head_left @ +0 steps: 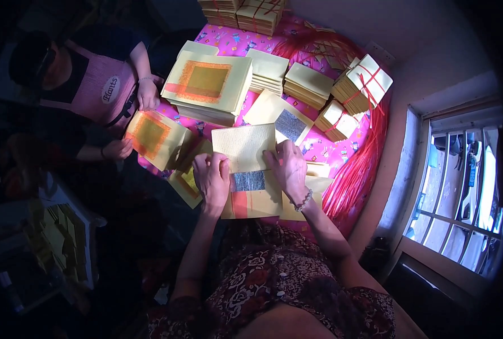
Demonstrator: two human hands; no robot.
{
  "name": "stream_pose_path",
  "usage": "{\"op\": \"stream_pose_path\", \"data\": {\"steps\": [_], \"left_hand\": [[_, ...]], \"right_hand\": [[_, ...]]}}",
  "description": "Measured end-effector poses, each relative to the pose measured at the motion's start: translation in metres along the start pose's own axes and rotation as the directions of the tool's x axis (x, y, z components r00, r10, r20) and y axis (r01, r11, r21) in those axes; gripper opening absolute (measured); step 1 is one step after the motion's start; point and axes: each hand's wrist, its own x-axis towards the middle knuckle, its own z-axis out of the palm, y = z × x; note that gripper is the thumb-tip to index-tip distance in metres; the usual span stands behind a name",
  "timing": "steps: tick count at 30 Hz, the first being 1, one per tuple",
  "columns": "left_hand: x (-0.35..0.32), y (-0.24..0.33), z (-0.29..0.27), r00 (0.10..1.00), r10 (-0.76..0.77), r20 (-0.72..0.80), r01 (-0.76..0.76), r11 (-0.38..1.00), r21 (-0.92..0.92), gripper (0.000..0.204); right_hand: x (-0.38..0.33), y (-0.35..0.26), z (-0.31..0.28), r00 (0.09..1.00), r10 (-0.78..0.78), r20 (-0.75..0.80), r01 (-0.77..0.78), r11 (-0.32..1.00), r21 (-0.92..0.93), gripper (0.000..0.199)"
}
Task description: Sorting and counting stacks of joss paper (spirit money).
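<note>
A yellowish joss paper sheet [245, 146] is held in front of me, its plain upper part folded or overlapping above a silver foil patch and a red stripe. My left hand [213, 179] pinches its left edge, fingers closed. At the opposite edge, my right hand [290, 168], with a bracelet on the wrist, grips the paper between thumb and fingers. Whether the upper part is a fold or a separate sheet I cannot tell. Just beyond my right hand lies another joss paper sheet with a dark silver square [290, 125].
A tall stack of orange-and-gold sheets [203, 85] stands at the back left. Bundles tied with red strips [370, 82] and long red strands [350, 183] fill the right. At left, a co-worker's hands [118, 150] hold an orange-framed sheet. The tablecloth [229, 39] is pink.
</note>
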Motion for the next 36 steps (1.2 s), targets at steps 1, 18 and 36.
{"op": "stream_pose_path", "data": {"steps": [1, 18, 36], "left_hand": [[0.0, 0.002, 0.0, 1.0, 0.001, 0.002, -0.001, 1.0, 0.0, 0.014], [-0.011, 0.01, 0.022, 0.907, 0.107, 0.407, -0.243, 0.923, 0.298, 0.031], [-0.009, 0.01, 0.019, 0.904, 0.077, 0.42, -0.177, 0.962, 0.206, 0.035]], "right_hand": [[-0.001, -0.002, 0.001, 0.992, -0.032, -0.121, 0.035, 0.999, 0.015, 0.029], [-0.014, 0.015, 0.008, 0.934, -0.333, 0.129, 0.35, 0.927, -0.138, 0.015], [-0.016, 0.003, 0.001, 0.878, -0.413, 0.244, 0.411, 0.91, 0.06, 0.025]]}}
